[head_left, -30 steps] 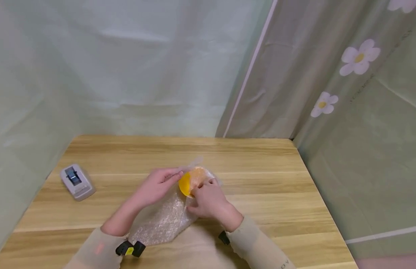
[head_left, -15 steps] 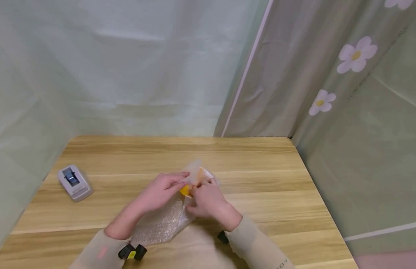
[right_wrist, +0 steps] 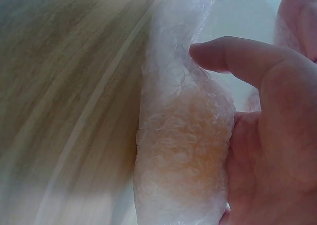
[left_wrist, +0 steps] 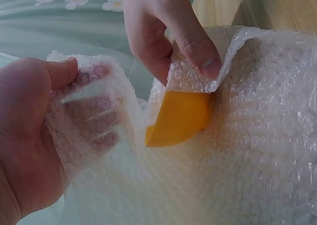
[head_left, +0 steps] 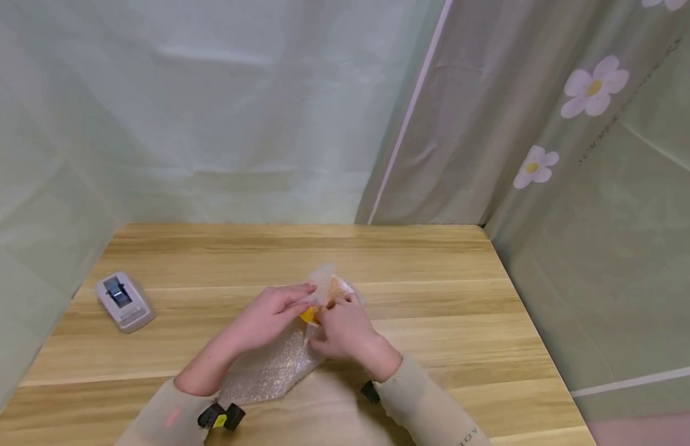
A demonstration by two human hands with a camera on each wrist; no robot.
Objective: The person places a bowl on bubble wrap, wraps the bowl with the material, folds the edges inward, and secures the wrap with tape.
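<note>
A sheet of bubble wrap (head_left: 269, 371) lies on the table, part of it wrapped around a yellow-orange rounded object (left_wrist: 181, 118) of unclear kind. Only a piece of that object shows bare; elsewhere its colour comes through the wrap (right_wrist: 183, 145). My left hand (head_left: 269, 316) holds a loose flap of the wrap, its thumb on the near side and its fingers seen through from behind. With curled fingers, my right hand (head_left: 347, 328) grips the folded wrap over the object, the thumb pressing near the wrap's edge in the left wrist view.
A grey tape dispenser (head_left: 125, 301) stands at the left side of the wooden table (head_left: 434, 297). Pale green curtains (head_left: 256, 124) hang behind and on both sides, with flower prints on the right.
My left hand has come slightly toward the right and down, bringing the flap over the yellow-orange object, so less of it shows. My right hand has stayed nearly still.
</note>
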